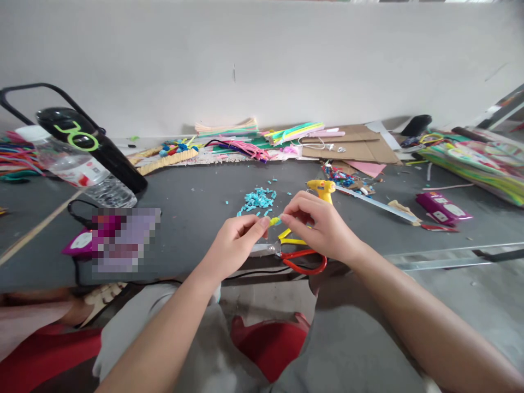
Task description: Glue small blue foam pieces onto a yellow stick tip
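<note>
Above the near edge of the table, my left hand pinches a small yellow-green strip between thumb and fingertip. From the other side, the thumb and finger of my right hand close on its far end, where a bit of blue shows. The strip looks twisted or wound; its exact kind is too small to make out. Just below the hands lie red-handled scissors and a bent yellow strip. Beyond the fingertips is a loose pile of short blue pieces. A yellow glue gun lies behind my right hand.
Left stand a clear water bottle and a black flask, near a purple packet and a pixelated patch. Along the wall lie bundles of pipe cleaners and cardboard. Another purple packet sits right. A red stool is below.
</note>
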`<state>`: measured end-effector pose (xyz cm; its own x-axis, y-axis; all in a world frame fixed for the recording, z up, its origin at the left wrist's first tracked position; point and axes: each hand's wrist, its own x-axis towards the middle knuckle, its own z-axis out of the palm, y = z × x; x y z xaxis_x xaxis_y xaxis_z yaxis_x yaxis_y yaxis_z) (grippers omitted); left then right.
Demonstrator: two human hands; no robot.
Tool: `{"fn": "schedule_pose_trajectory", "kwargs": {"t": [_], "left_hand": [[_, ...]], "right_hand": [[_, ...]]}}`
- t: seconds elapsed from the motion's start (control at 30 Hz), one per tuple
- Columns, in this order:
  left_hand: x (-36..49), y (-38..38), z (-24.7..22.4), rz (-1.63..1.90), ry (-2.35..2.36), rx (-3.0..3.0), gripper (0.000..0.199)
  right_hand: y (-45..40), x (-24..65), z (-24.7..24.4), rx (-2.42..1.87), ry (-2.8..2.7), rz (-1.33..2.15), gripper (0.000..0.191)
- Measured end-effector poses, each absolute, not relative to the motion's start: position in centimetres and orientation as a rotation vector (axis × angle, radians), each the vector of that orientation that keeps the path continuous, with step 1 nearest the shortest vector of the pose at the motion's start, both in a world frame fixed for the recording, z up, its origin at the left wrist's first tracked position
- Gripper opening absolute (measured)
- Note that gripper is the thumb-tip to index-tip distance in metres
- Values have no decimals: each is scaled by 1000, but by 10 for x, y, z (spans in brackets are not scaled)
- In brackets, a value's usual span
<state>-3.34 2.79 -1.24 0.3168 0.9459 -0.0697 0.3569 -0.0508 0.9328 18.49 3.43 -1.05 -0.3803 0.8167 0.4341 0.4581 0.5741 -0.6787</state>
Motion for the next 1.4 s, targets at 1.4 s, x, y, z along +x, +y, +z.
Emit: {"fn": "schedule_pose_trajectory", "kwargs": {"t": [1.4], "left_hand": [[-23,23,-22,890,1133,1579,37]], "right_hand": [[25,171,-7,-1255,-1628,905,13]]}}
